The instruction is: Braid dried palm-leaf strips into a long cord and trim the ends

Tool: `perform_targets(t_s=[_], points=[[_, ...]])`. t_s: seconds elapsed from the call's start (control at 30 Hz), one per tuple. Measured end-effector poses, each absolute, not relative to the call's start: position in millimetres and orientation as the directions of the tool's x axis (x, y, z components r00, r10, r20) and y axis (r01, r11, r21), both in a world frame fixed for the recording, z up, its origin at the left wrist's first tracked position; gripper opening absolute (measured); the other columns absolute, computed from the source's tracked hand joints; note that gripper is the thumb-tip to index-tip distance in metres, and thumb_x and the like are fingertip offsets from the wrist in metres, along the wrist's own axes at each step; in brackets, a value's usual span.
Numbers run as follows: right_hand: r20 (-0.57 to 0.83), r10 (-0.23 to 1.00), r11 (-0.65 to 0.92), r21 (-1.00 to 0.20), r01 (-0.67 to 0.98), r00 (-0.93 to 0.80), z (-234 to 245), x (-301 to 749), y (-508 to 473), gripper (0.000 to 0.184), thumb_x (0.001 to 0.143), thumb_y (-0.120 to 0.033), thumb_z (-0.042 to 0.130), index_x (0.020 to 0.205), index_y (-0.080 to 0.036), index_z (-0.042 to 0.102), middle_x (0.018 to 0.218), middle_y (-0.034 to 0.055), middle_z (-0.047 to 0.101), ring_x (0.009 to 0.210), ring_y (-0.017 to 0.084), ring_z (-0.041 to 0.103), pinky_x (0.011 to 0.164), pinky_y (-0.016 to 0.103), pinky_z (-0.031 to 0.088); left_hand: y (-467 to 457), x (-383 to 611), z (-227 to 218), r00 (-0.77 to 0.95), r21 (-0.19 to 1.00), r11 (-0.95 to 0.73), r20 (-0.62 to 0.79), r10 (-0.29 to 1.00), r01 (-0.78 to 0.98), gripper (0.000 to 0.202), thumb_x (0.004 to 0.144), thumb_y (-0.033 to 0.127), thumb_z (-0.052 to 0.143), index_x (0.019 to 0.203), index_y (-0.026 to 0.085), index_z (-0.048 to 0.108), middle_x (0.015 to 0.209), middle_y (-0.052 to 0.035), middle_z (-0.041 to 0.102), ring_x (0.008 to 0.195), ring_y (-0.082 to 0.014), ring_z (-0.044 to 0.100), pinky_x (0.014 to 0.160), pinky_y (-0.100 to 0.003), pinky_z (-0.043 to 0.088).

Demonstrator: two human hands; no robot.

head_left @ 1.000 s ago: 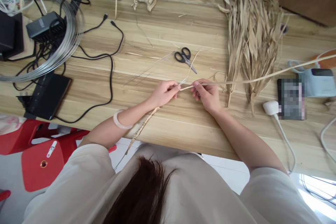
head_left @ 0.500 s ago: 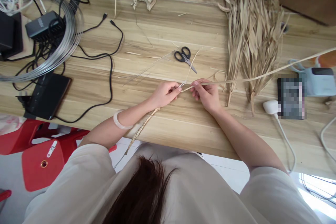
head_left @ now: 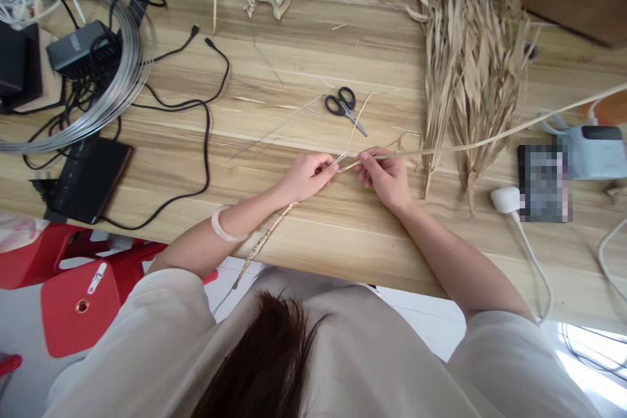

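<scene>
My left hand (head_left: pixel 308 175) pinches the working end of a braided straw cord (head_left: pixel 264 240) that trails back under my wrist and over the table's near edge. My right hand (head_left: pixel 386 176) is closed on a long pale straw strip (head_left: pixel 490 139) that runs off to the right across the table. The two hands sit a few centimetres apart at the middle of the wooden table (head_left: pixel 313 65), with thin straw ends sticking up between them. Black scissors (head_left: pixel 345 106) lie just beyond the hands.
Two bundles of dried leaves (head_left: pixel 465 72) lie at the right. A wire coil (head_left: pixel 105 88), black cables and adapters (head_left: pixel 81 49) fill the left. A black box (head_left: pixel 91 176) sits near the left edge, a phone (head_left: pixel 543 181) and white charger (head_left: pixel 504 199) at right. Red stools (head_left: pixel 73 294) stand below.
The long strip's far end has risen slightly at the right. Both hands stay in place, with the left fingers shifting a little on the cord.
</scene>
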State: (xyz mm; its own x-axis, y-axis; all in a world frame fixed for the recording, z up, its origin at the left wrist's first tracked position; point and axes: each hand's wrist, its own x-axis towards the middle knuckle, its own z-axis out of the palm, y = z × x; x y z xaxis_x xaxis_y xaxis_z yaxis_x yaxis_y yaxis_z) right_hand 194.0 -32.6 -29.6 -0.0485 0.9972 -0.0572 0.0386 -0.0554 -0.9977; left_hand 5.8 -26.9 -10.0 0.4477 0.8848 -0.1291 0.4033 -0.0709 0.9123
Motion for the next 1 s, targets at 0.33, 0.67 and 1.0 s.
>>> perform_targets(t_s=[0.33, 0.67, 1.0], points=[[-0.048, 0.998, -0.047, -0.998, 0.033, -0.048, -27.8, 192.7, -33.0, 0.035, 0.077, -0.05, 0.066, 0.072, -0.016, 0.063, 0.056, -0.0013, 0.059, 0.039, 0.005, 0.048, 0.033, 0.017, 0.035, -27.5, 6.2, -10.4, 0.444, 0.897, -0.097, -0.118, 0.888, 0.432, 0.027, 0.089, 0.033, 0.048, 0.07, 0.015, 0.055, 0.055, 0.0011, 0.057, 0.047, -0.0058, 0.043, 0.05, -0.019, 0.033], [-0.046, 0.997, -0.043, -0.998, 0.054, -0.054, -28.5, 193.1, -33.1, 0.033, 0.078, -0.049, 0.065, 0.073, -0.016, 0.064, 0.057, -0.0011, 0.059, 0.038, 0.005, 0.047, 0.033, 0.018, 0.035, -27.2, 6.3, -11.4, 0.454, 0.897, -0.103, -0.116, 0.883, 0.429, 0.027, 0.089, 0.033, 0.048, 0.07, 0.014, 0.055, 0.055, 0.0013, 0.056, 0.047, -0.0058, 0.043, 0.05, -0.019, 0.033], [-0.053, 0.997, -0.05, -0.997, 0.058, -0.054, -28.4, 193.1, -33.5, 0.034, 0.078, -0.05, 0.065, 0.073, -0.016, 0.063, 0.057, -0.001, 0.059, 0.039, 0.005, 0.048, 0.033, 0.018, 0.035, -27.5, 6.0, -11.0, 0.458, 0.89, -0.109, -0.12, 0.881, 0.443, 0.027, 0.089, 0.033, 0.048, 0.071, 0.015, 0.055, 0.056, 0.0008, 0.058, 0.048, -0.0061, 0.044, 0.052, -0.02, 0.034]])
